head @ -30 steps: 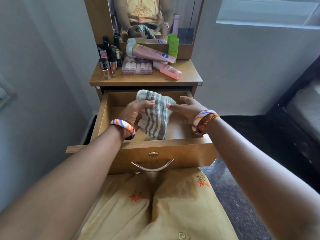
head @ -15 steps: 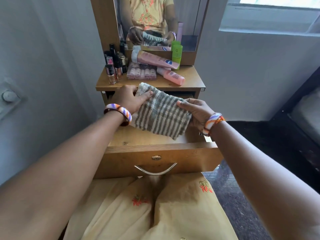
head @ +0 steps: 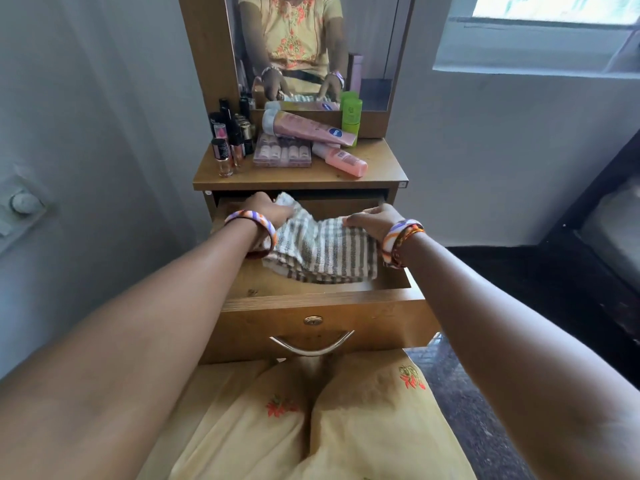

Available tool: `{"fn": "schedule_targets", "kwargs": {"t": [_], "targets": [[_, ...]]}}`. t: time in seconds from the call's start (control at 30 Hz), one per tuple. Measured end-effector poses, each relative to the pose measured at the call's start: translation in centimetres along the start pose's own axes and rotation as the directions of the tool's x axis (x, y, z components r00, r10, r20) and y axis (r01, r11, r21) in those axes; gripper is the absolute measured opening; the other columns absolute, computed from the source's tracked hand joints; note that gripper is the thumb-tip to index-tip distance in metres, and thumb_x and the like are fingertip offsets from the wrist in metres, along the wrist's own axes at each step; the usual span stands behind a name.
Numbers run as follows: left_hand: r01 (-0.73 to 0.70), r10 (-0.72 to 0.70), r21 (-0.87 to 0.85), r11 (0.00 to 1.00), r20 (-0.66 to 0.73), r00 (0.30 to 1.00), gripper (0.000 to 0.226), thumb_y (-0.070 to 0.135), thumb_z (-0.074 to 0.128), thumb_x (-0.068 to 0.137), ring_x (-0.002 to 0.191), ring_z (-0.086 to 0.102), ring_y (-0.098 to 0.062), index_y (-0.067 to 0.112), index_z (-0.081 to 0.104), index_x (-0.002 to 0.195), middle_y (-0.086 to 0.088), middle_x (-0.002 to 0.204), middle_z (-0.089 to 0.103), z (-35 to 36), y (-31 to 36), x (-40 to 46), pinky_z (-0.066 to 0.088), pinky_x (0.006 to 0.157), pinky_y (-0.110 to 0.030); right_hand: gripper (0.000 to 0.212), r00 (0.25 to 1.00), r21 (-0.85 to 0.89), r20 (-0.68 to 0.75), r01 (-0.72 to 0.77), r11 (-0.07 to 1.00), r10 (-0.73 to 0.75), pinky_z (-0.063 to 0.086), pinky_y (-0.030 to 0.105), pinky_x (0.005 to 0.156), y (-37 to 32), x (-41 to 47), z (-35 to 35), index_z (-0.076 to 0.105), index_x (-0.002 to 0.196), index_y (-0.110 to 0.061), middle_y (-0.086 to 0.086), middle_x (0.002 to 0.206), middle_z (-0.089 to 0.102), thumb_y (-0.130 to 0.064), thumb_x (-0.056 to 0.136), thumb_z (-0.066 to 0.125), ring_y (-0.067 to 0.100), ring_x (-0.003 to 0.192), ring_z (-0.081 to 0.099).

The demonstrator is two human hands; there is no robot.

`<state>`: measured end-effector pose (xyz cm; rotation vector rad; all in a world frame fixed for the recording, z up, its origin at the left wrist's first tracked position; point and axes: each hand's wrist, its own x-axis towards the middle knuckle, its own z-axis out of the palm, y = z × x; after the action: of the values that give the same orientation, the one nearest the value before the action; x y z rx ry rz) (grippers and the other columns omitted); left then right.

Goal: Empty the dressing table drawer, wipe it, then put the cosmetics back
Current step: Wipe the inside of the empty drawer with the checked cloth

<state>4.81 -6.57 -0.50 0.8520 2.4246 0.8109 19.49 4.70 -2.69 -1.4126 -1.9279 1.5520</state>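
The wooden drawer [head: 311, 306] stands pulled out toward me, with only a grey-and-white striped cloth [head: 325, 251] inside. My left hand [head: 268, 207] grips the cloth's far left corner near the drawer's back. My right hand [head: 372, 220] holds its right edge, fingers curled over it. The cosmetics stand on the tabletop [head: 381, 168] above: dark nail polish bottles [head: 227, 147] at the left, a pink palette box [head: 282, 152], a pink tube [head: 308, 128], a small pink bottle [head: 344, 161] and a green bottle [head: 351, 114].
A mirror [head: 311, 46] rises behind the tabletop and reflects me. A grey wall with a switch knob [head: 22, 202] is close on the left. A dark bed frame [head: 595, 209] stands at the right over dark floor. My lap in yellow fabric is under the drawer front.
Both hands have lowered the cloth from above the drawer down into it and spread it wider across the drawer's back half.
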Motion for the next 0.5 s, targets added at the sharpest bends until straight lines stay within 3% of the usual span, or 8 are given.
{"fn": "schedule_targets", "kwargs": {"t": [0.03,0.1,0.17,0.23,0.33,0.4,0.5], "targets": [[-0.001,0.002,-0.045,0.999,0.016,1.000,0.044,0.026,0.057,0.090,0.083,0.045,-0.023,-0.005,0.053,0.120,-0.025,0.121,0.057,0.1,-0.1,0.2,0.034,0.066,-0.028,0.074,1.000,0.004,0.012,0.011,1.000,-0.011,0.052,0.032,0.081,-0.2,-0.2,0.1,0.050,0.128,-0.007,0.009,0.117,0.058,-0.038,0.066,0.078,0.022,0.102,0.058],[-0.023,0.026,-0.169,0.985,0.016,1.000,0.052,0.018,0.056,0.091,0.091,0.045,-0.020,0.006,0.039,0.138,-0.017,0.136,0.048,0.0,-0.5,0.8,0.038,0.073,-0.026,0.100,0.996,0.117,0.094,-0.007,0.993,-0.005,0.048,0.049,0.096,-0.4,-0.6,-0.2,0.033,0.138,-0.022,0.011,0.131,0.048,-0.036,0.053,0.084,0.031,0.116,0.056],[-0.059,0.070,-0.306,0.950,0.022,0.997,0.056,0.011,0.054,0.093,0.097,0.049,-0.018,0.018,0.033,0.144,-0.011,0.140,0.044,-0.6,-0.8,1.1,0.045,0.076,-0.025,0.082,0.963,0.280,0.262,-0.014,0.960,-0.063,0.045,0.059,0.095,-0.1,-0.7,-1.0,0.033,0.132,-0.031,0.016,0.129,0.046,-0.006,0.068,0.077,0.037,0.117,0.054],[-0.079,0.160,-0.464,0.882,0.138,0.977,0.053,0.006,0.052,0.093,0.097,0.059,-0.019,0.026,0.040,0.141,-0.008,0.130,0.053,-1.4,-1.4,1.4,0.053,0.082,-0.029,0.061,0.920,0.288,0.363,0.041,0.957,-0.148,0.048,0.055,0.092,0.2,-0.9,-1.5,0.048,0.119,-0.026,0.016,0.122,0.048,0.016,0.077,0.060,0.035,0.114,0.053],[0.007,0.320,-0.662,0.749,0.372,0.871,0.038,-0.002,0.046,0.093,0.081,0.066,-0.012,0.023,0.060,0.117,-0.003,0.097,0.066,-2.1,-1.8,0.8,0.058,0.070,-0.022,0.041,0.925,0.182,0.339,0.112,0.977,-0.170,0.053,0.040,0.088,0.1,-1.3,-1.8,0.062,0.112,-0.009,0.008,0.109,0.058,0.016,0.080,0.057,0.023,0.097,0.060],[-0.022,0.341,-0.600,0.800,0.425,0.839,0.029,-0.004,0.052,0.089,0.089,0.063,-0.013,0.019,0.064,0.103,-0.001,0.097,0.067,-2.1,-1.9,0.6,0.057,0.074,-0.019,0.035,0.944,0.161,0.292,0.107,0.981,-0.151,0.053,0.030,0.084,-0.1,-1.2,-1.9,0.061,0.116,0.001,0.006,0.099,0.063,0.011,0.083,0.058,0.018,0.087,0.061],[-0.161,0.273,-0.274,0.948,0.440,0.855,0.035,0.003,0.067,0.082,0.109,0.058,-0.018,0.008,0.063,0.116,-0.001,0.111,0.061,-1.8,-2.2,0.6,0.049,0.096,-0.025,0.044,0.949,-0.004,0.305,0.087,0.996,-0.081,0.051,0.039,0.095,-0.7,-1.5,-2.1,0.062,0.121,-0.012,0.007,0.113,0.062,-0.002,0.079,0.069,0.025,0.103,0.061]]}}
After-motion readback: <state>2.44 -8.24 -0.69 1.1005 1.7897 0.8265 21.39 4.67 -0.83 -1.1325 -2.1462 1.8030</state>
